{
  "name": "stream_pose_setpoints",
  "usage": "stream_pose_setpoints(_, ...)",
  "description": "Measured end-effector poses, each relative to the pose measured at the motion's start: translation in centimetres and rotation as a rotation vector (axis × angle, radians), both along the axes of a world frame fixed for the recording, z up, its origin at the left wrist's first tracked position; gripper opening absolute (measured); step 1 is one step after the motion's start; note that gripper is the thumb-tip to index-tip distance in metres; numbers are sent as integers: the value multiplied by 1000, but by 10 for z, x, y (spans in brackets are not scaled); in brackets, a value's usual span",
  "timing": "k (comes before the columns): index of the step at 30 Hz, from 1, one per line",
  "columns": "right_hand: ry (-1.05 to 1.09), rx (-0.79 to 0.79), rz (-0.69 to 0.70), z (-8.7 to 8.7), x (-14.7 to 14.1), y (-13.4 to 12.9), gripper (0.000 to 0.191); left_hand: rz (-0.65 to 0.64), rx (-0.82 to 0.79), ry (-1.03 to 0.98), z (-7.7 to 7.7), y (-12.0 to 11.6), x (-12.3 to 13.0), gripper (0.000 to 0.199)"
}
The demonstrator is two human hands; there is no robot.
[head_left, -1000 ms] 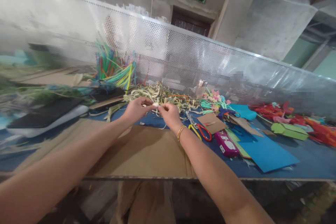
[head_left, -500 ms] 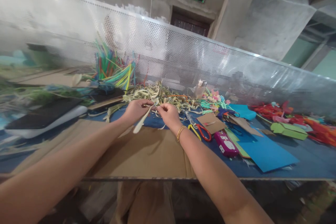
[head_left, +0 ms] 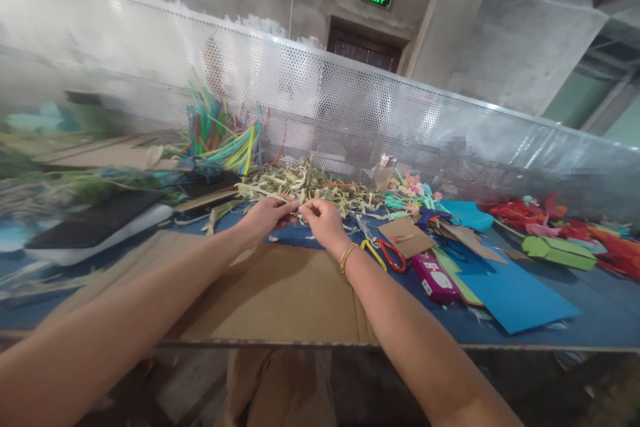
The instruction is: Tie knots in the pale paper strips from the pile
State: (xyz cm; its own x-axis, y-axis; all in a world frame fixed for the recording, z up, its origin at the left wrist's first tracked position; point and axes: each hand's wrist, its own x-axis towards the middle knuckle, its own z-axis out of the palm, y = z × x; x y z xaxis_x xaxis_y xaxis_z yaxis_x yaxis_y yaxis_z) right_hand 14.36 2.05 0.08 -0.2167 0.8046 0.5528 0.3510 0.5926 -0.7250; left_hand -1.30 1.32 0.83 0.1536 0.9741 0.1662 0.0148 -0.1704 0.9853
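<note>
My left hand (head_left: 271, 215) and my right hand (head_left: 323, 220) meet fingertip to fingertip above the far edge of the cardboard sheet (head_left: 280, 300). Both are closed in a pinch on a pale strip of dried leaf, largely covered by the fingers. A gold chain bracelet (head_left: 347, 255) circles my right wrist. Just beyond the fingers spreads a tangled heap of similar pale dried strips (head_left: 300, 180). Scissors with red and yellow handles (head_left: 393, 257) lie to the right of my right hand.
Right of the scissors are a purple box (head_left: 435, 278), blue paper sheets (head_left: 520, 297), a green paper packet (head_left: 559, 252) and red material (head_left: 530, 215). On the left are a black-and-white device (head_left: 95, 227) and coloured stems (head_left: 220, 127). A perforated metal panel (head_left: 350, 100) stands behind.
The dangling end of the pale strip, visible below my left hand before, no longer shows. My left fingers have curled in closer to the right ones. The view has shifted slightly.
</note>
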Motion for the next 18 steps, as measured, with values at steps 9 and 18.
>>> stream_pose_setpoints(9, 38, -51, -56, -3, 0, 3, 20, 83, -55, -98, 1, 2, -3, 33)
stream_pose_setpoints(18, 66, -20, -30, -4, 0, 6, 15, 95, -30, -116, -1, 6, -4, 30)
